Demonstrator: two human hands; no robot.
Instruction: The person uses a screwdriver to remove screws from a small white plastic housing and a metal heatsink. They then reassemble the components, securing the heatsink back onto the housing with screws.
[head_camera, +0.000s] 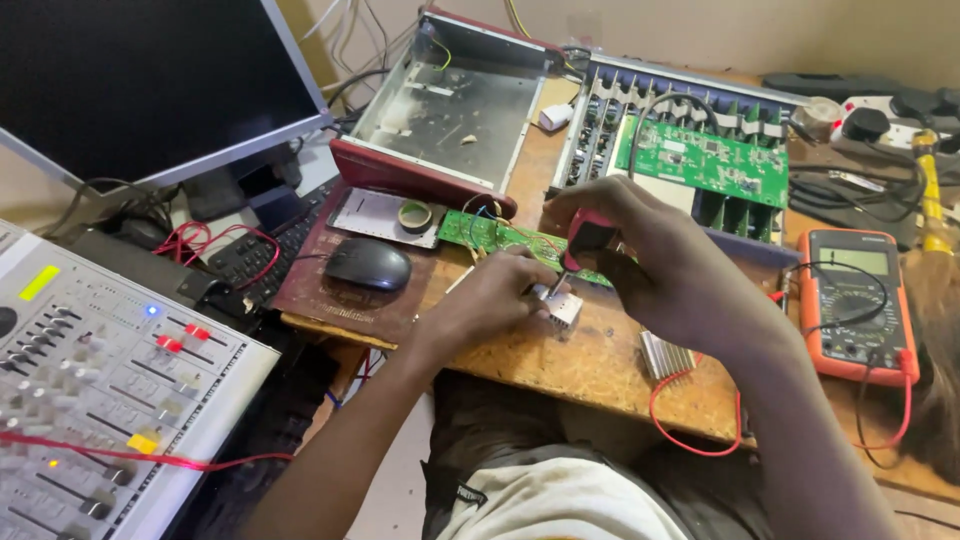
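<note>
Here, worn wooden bench (560, 365), dark monitor (140, 75), orange multimeter (855, 300), cluttered room

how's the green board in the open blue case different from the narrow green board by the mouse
The green board in the blue case is wide and sits inside the case; the narrow green board is a slim strip lying bare on the wooden bench, partly hidden by the hands. Both are green circuit boards.

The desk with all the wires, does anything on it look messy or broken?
Yes. The metal case lies open and empty, with its green circuit board bare beside it. A red wire droops over the desk edge.
</note>
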